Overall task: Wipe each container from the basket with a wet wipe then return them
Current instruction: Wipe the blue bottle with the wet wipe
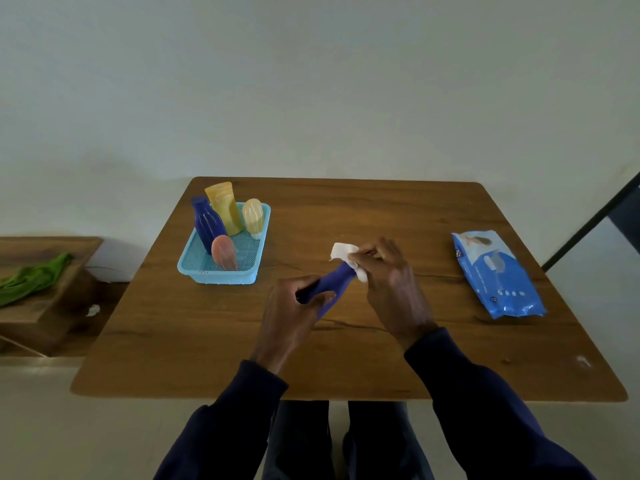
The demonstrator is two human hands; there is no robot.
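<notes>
Purple on the tube now being cleaned, out of the basket and held just above the middle of the wooden table. Gripped at its near-left end by the left hand, with fingers curled round it. Pinched at the far-right end through the white wipe by the right hand, with fingertips closed on cloth and tube together.

Runs lengthwise from near-left to far-right, from one hand to the other. Looks best wiped by drawing the right hand down that line toward the left, then turning the tube in the left-hand grip. Judged mid-wipe on this one container, with the stretch between the hands bare of the wipe.

Waiting in the basket, far and left of the hands: a dark blue bottle, a yellow tube, a cream bottle and a pink bottle, upright or leaning. Closer to the left hand than to the right, so probably a return best made by the left. Well apart on the right, a blue pack of wipes.
</notes>
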